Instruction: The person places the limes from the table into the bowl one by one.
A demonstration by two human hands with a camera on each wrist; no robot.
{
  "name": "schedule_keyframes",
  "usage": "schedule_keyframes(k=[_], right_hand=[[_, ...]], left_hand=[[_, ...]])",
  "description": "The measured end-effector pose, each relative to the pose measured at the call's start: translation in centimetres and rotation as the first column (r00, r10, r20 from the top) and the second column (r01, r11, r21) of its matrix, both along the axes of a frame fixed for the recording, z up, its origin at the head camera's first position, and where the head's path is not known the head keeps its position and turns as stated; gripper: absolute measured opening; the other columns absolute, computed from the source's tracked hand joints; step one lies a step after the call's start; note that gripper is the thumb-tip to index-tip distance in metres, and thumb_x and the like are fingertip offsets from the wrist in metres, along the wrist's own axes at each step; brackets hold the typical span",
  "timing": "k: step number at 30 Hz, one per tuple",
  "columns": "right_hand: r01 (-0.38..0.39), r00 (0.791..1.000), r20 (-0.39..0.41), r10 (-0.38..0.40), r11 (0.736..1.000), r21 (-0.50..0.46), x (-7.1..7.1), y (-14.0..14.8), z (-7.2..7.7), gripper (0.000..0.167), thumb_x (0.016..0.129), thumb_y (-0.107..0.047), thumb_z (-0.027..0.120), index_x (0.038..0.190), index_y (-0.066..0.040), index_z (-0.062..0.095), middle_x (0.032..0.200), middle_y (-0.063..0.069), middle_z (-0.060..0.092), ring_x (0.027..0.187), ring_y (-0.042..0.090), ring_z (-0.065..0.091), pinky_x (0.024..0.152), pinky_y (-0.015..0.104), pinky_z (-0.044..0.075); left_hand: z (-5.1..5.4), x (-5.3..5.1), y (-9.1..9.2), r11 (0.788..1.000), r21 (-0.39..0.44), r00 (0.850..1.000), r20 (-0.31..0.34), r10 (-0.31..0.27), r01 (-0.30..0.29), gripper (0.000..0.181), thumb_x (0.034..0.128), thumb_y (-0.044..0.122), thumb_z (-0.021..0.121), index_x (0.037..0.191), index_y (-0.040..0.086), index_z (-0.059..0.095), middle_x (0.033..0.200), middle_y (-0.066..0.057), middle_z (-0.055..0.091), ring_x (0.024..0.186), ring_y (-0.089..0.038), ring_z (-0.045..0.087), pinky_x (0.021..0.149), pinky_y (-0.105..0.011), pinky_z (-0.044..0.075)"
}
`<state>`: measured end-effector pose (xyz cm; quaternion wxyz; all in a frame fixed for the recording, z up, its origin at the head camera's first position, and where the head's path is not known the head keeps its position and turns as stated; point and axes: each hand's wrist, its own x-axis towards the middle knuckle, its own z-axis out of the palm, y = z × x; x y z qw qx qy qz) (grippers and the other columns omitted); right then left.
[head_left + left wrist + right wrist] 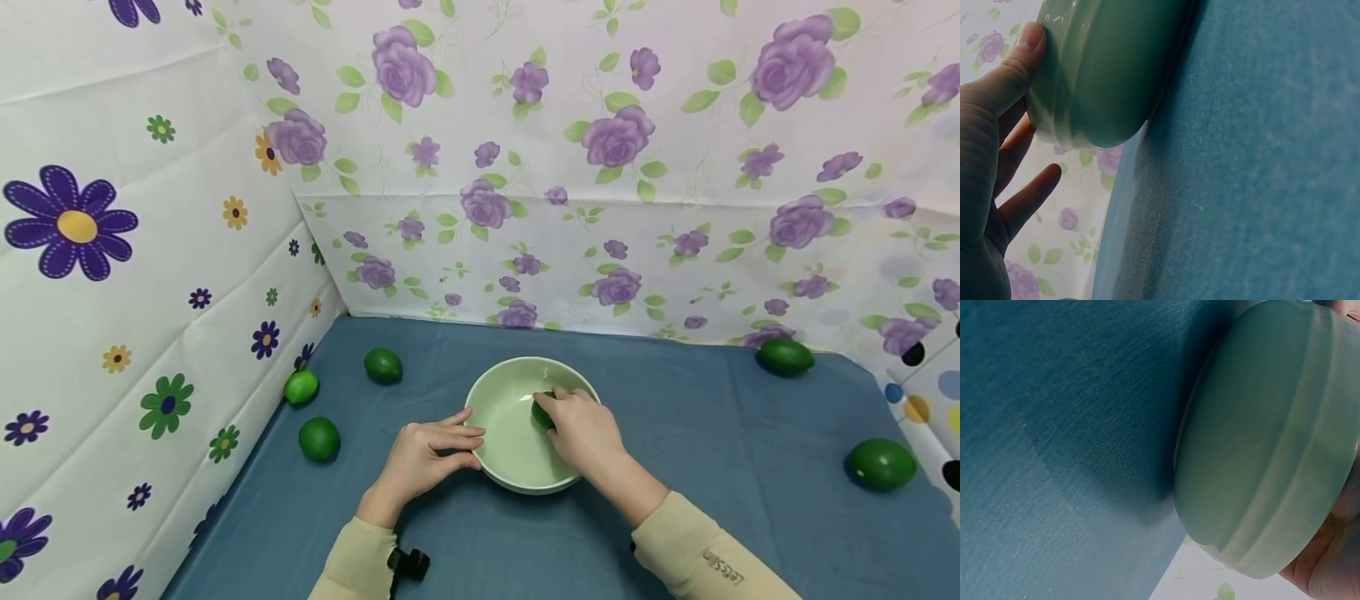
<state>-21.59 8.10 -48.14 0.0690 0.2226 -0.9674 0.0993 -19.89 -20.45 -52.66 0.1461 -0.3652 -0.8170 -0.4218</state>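
A pale green bowl (517, 450) stands upright on the blue cloth in front of the person. The left hand (431, 450) holds its left rim between thumb and fingers; in the left wrist view the thumb (1022, 53) lies against the bowl's edge and one finger stands off it. Inside the bowl, toward its right side, the right hand (588, 429) grips a dark green lime (542, 413), partly hidden by the fingers. In the right wrist view the bowl's outer wall (1260, 437) covers most of that hand.
Left of the bowl lie three limes: a dark one (383, 366), a brighter one (302, 387) by the side curtain, and another dark one (319, 439). Two more, one at the back (785, 357) and one nearer (881, 463), lie far right. Flowered curtains (555, 250) border the table.
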Motion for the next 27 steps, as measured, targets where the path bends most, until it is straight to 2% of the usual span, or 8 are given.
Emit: schedule_keyframes(k=[15,21,27], right_hand=[[0.027,0.999,-0.034,-0.026,0.999,0.024,-0.41,-0.07,-0.48,0.048,0.091,-0.013,0.088,0.137,-0.014,0.075,0.127,0.018,0.072,0.109,0.039,0.068,0.072,0.053,0.064],[0.048,0.998,-0.047,-0.045,0.997,0.063,-0.50,-0.16,-0.45,0.047,0.094,-0.015,0.085,0.138,-0.010,0.073,0.132,0.020,0.070,0.120,0.038,0.066,0.075,0.053,0.065],[0.065,0.996,-0.059,-0.061,0.996,0.060,-0.64,-0.20,-0.49,0.043,0.095,-0.011,0.082,0.137,-0.006,0.073,0.135,0.019,0.068,0.125,0.036,0.064,0.078,0.052,0.065]], left_hand=[[0.01,0.05,0.00,1.000,0.012,1.000,0.007,-0.008,0.008,0.033,0.0792,0.021,0.094,0.108,0.006,0.087,0.116,0.001,0.080,0.126,-0.039,0.068,0.100,-0.027,0.057],[-0.01,0.02,0.00,1.000,0.008,1.000,-0.006,-0.007,0.007,0.033,0.0787,0.021,0.095,0.107,0.006,0.087,0.116,0.001,0.080,0.124,-0.040,0.069,0.100,-0.027,0.058],[-0.06,0.01,-0.02,1.000,0.006,1.000,-0.008,-0.002,0.002,0.033,0.0788,0.021,0.095,0.107,0.006,0.087,0.116,0.002,0.080,0.124,-0.039,0.069,0.100,-0.027,0.058]])
